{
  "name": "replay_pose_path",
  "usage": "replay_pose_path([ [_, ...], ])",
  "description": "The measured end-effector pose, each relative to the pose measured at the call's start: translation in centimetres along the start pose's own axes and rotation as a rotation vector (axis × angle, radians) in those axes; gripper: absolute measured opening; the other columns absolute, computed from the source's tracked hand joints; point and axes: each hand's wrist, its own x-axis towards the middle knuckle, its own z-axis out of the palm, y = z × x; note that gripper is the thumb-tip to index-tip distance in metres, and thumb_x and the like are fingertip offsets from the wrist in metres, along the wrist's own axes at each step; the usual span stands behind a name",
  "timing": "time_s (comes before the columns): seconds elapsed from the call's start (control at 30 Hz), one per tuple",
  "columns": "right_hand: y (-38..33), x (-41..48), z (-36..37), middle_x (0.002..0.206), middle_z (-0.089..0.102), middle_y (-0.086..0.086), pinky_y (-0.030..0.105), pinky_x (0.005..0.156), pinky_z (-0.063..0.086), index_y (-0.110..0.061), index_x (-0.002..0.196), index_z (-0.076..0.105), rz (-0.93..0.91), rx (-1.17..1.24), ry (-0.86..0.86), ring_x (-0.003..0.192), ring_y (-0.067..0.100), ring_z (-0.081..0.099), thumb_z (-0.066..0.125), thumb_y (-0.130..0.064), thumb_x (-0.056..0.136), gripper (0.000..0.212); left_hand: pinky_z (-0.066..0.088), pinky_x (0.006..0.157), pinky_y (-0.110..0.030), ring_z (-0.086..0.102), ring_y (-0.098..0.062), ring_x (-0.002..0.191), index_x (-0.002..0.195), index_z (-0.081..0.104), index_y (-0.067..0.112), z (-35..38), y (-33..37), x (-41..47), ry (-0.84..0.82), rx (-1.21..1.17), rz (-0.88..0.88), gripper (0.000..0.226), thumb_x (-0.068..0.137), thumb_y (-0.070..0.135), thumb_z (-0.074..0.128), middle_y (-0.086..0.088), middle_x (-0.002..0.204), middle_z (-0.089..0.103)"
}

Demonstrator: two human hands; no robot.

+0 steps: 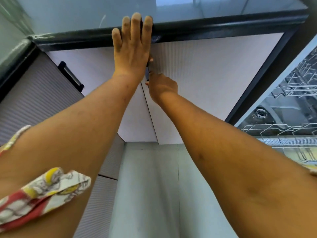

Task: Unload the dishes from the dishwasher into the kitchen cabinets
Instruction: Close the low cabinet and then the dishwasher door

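**tilefan:** quick count, what's actually in the shot?

**dishdad:** Two hands, two white cabinet doors, two black handles, two wire racks. The left hand (132,48) lies flat, fingers straight and close together. Its palm is against the top of the left door (96,66) and its fingertips reach up over the black countertop edge (223,26). The right hand (162,86) is curled round the handle (147,69) of the right door (205,74), just beside the seam between the doors. The second handle (71,76) is on the ribbed cabinet (34,100) at the left, and nothing is touching it.

**tilefan:** and the dishwasher?

**dishdad:** The dishwasher (274,107) stands open at the right edge, with the upper rack (300,79) and lower rack (283,131) both showing. Can't tell what's loaded in them.

**tilefan:** room to move?

**dishdad:** The grey floor (154,186) lies open below the doors, between the forearms. The dishwasher's frame sits just beside the right door's right edge, so it's tight there. A patterned sleeve (42,191) hangs near left.
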Motion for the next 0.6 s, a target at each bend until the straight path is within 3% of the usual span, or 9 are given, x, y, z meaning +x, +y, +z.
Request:
replay_pose_path([
  [0.17, 0.0, 1.3, 0.2, 0.128, 0.056, 0.008, 0.034, 0.085, 0.048, -0.011, 0.137, 0.041, 0.011, 0.016, 0.071, 0.111, 0.023, 0.058, 0.04, -0.006, 0.097, 0.04, 0.022, 0.073, -0.032, 0.031, -0.019, 0.098, 0.12, 0.035, 0.027, 0.5, 0.6, 0.7, -0.01, -0.042, -0.094, 0.08, 0.047, 0.027, 0.07, 0.001, 0.109, 0.029],
  [0.4, 0.3, 2.1, 0.2, 0.126, 0.058, 0.007, 0.031, 0.077, 0.046, -0.012, 0.137, 0.041, -0.034, 0.03, 0.09, 0.108, 0.022, 0.06, 0.041, -0.007, 0.097, 0.039, 0.023, 0.074, -0.033, 0.03, -0.018, 0.098, 0.121, 0.034, 0.028, 0.5, 1.1, 0.1, 0.019, -0.081, -0.2, 0.071, 0.055, 0.02, 0.06, 0.003, 0.111, 0.028],
  [0.53, 0.5, 2.1, 0.2, 0.12, 0.062, 0.006, 0.03, 0.079, 0.046, -0.01, 0.126, 0.05, -0.012, 0.088, 0.084, 0.104, 0.021, 0.062, 0.041, -0.01, 0.098, 0.029, 0.026, 0.08, -0.034, 0.033, -0.018, 0.108, 0.122, 0.032, 0.026, -0.2, 2.3, 0.0, 0.031, -0.098, -0.271, 0.071, 0.058, 0.015, 0.062, 0.002, 0.115, 0.029],
  [0.6, 0.8, 2.2, 0.6, 0.115, 0.064, 0.004, 0.027, 0.077, 0.045, -0.012, 0.117, 0.055, -0.001, 0.137, 0.071, 0.102, 0.019, 0.063, 0.043, -0.016, 0.098, 0.023, 0.038, 0.084, -0.037, 0.046, -0.018, 0.118, 0.121, 0.032, 0.025, -1.0, 3.4, -0.2, -0.011, -0.177, -0.333, 0.072, 0.06, 0.012, 0.066, 0.002, 0.122, 0.042],
])
